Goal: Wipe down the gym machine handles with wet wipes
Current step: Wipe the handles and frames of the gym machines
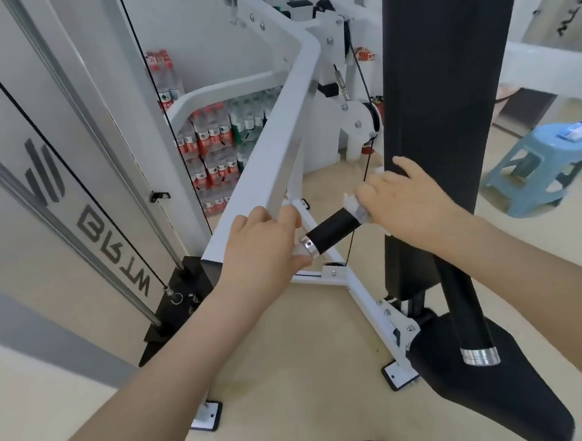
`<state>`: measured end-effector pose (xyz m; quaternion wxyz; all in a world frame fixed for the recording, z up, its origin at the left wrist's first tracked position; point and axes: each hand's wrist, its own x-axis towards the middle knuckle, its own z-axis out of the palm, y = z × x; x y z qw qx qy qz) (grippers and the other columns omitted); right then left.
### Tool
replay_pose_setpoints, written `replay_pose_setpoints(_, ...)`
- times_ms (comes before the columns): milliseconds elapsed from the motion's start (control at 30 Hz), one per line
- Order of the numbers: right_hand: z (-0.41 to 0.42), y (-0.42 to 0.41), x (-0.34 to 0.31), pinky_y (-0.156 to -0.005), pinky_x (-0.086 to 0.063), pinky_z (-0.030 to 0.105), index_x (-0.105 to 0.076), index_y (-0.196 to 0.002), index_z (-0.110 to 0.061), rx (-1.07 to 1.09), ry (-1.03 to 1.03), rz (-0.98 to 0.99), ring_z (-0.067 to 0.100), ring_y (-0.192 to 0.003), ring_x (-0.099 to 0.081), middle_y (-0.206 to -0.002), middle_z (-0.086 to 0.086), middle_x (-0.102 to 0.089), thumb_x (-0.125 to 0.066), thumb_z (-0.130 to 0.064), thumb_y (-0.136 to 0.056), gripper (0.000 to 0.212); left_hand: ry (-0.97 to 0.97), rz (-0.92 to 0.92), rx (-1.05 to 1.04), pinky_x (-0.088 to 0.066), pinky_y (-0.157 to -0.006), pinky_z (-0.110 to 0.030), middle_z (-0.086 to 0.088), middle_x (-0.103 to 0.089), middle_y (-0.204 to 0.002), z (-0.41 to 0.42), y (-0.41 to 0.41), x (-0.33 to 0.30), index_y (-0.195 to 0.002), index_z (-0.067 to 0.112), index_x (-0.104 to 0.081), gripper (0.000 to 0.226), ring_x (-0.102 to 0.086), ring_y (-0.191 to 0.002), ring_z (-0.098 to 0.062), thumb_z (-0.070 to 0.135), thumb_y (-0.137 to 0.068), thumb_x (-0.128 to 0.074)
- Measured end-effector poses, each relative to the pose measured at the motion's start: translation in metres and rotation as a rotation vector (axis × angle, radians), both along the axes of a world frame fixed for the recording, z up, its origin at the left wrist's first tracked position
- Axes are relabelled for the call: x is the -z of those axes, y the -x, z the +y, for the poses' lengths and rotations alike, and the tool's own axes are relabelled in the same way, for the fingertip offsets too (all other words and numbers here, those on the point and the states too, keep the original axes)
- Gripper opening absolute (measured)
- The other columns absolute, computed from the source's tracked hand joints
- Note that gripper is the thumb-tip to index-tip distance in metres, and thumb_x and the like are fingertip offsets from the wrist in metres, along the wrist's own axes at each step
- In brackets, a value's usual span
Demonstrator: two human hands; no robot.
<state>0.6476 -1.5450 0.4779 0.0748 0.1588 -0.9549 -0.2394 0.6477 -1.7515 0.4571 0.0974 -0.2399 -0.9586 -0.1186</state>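
Beside the black pad (441,101), the left hand (263,247) grips the handle (332,229) at its silver end, and the right hand (411,202) squeezes the wipe (354,207) round the far end. If the left hand lets go, the handle could swing and the wipe could slip off.

A pale floor (296,378) and white walls (203,34); shrink-wrapped water bottles (212,146) stacked at 11 o'clock, a blue plastic stool (538,170) standing at 2 o'clock.

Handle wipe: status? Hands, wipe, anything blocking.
Left hand grips the handle at its chrome end. Right hand holds the wipe on the far end. Back pad close behind; nothing blocking.
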Motion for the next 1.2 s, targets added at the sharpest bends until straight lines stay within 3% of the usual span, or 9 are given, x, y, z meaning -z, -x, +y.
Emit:
replay_pose_setpoints(167, -0.051, -0.003, 0.022, -0.080, -0.050, 0.033, -0.063, -0.075, -0.014, -0.280, -0.009, 0.028, 0.020, -0.059, -0.061, -0.062, -0.001, -0.061, -0.057, -0.010, -0.062, 0.015, 0.068, 0.003, 0.001, -0.021, -0.072, -0.028, 0.000, -0.062, -0.089, 0.006, 0.000, -0.005, -0.095, 0.015, -0.055, 0.023, -0.042, -0.103, -0.021, 0.033, -0.083, -0.061)
replay_pose_setpoints(367, 0.008, 0.000, -0.005, -0.098, -0.036, 0.035, -0.045, -0.112, -0.012, -0.016, 0.062, -0.042, 0.023, -0.101, -0.056, -0.109, 0.003, -0.059, -0.044, -0.009, -0.089, 0.023, 0.081, 0.063, -0.035, -0.027, -0.068, -0.030, -0.003, -0.064, -0.080, 0.011, -0.008, -0.005, -0.091, 0.013, -0.060, 0.020, -0.050, -0.090, -0.026, 0.028, -0.079, -0.065)
replay_pose_setpoints(467, 0.008, 0.000, -0.002, -0.090, -0.039, 0.036, -0.045, -0.112, -0.008, 0.089, 0.119, -0.036, 0.027, -0.097, -0.056, -0.106, 0.008, -0.058, -0.047, -0.009, -0.088, 0.024, 0.068, 0.004, -0.073, -0.033, -0.071, -0.028, 0.002, -0.062, -0.096, 0.021, -0.011, -0.009, -0.104, 0.019, -0.055, 0.031, -0.049, -0.095, -0.021, 0.040, -0.082, -0.061)
replay_pose_setpoints(567, -0.021, 0.003, 0.008, -0.068, -0.046, 0.032, -0.059, -0.092, -0.009, -0.139, 0.082, 0.028, 0.024, -0.074, -0.062, -0.081, 0.006, -0.064, -0.071, -0.017, -0.072, 0.024, 0.053, 0.004, -0.113, -0.037, -0.072, -0.029, -0.001, -0.059, -0.104, 0.037, -0.013, -0.007, -0.106, 0.015, -0.052, 0.033, -0.051, -0.097, -0.022, 0.038, -0.083, -0.061)
replay_pose_setpoints(633, -0.022, 0.002, 0.007, -0.073, -0.044, 0.032, -0.058, -0.097, -0.006, -0.178, 0.154, 0.006, 0.024, -0.082, -0.062, -0.088, 0.007, -0.064, -0.065, -0.010, -0.074, 0.024, 0.062, 0.027, -0.148, -0.035, -0.071, -0.030, -0.003, -0.059, -0.102, 0.043, -0.013, -0.004, -0.101, 0.013, -0.052, 0.029, -0.051, -0.097, -0.024, 0.036, -0.084, -0.059)
replay_pose_setpoints(867, 0.046, -0.029, 0.006, -0.062, -0.036, 0.030, -0.045, -0.111, -0.009, 0.284, 0.379, -0.064, 0.020, -0.069, -0.053, -0.089, 0.005, -0.055, -0.043, -0.029, -0.096, 0.025, -0.047, 0.176, -0.107, -0.043, -0.070, -0.038, -0.006, -0.066, -0.095, 0.063, -0.017, 0.008, -0.108, 0.013, -0.062, 0.037, -0.059, -0.085, -0.033, 0.013, -0.072, -0.074)
replay_pose_setpoints(967, 0.036, -0.022, 0.007, -0.061, -0.034, 0.031, -0.041, -0.112, -0.007, 0.366, 0.480, -0.075, 0.021, -0.072, -0.053, -0.082, 0.004, -0.051, -0.045, -0.020, -0.094, 0.022, -0.072, 0.251, -0.086, -0.047, -0.063, -0.040, -0.008, -0.068, -0.086, 0.077, -0.014, 0.015, -0.099, 0.010, -0.066, 0.043, -0.062, -0.073, -0.034, 0.004, -0.059, -0.082)
replay_pose_setpoints(1067, 0.021, -0.005, 0.005, -0.064, -0.032, 0.031, -0.038, -0.117, -0.007, 0.306, 0.452, -0.061, 0.026, -0.094, -0.057, -0.110, 0.011, -0.054, -0.047, -0.007, -0.089, 0.030, -0.076, 0.289, -0.121, -0.048, -0.061, -0.039, -0.009, -0.068, -0.087, 0.085, -0.012, 0.017, -0.094, 0.008, -0.066, 0.041, -0.062, -0.072, -0.034, 0.007, -0.056, -0.084)
replay_pose_setpoints(1200, 0.039, -0.044, 0.019, -0.061, -0.035, 0.029, -0.034, -0.123, -0.007, 0.389, 0.487, 0.007, 0.022, -0.088, -0.058, -0.107, 0.008, -0.056, -0.043, -0.022, -0.093, 0.034, -0.100, 0.295, -0.147, -0.049, -0.062, -0.041, -0.011, -0.068, -0.090, 0.088, -0.014, 0.023, -0.093, 0.006, -0.066, 0.038, -0.061, -0.073, -0.035, 0.005, -0.059, -0.084)
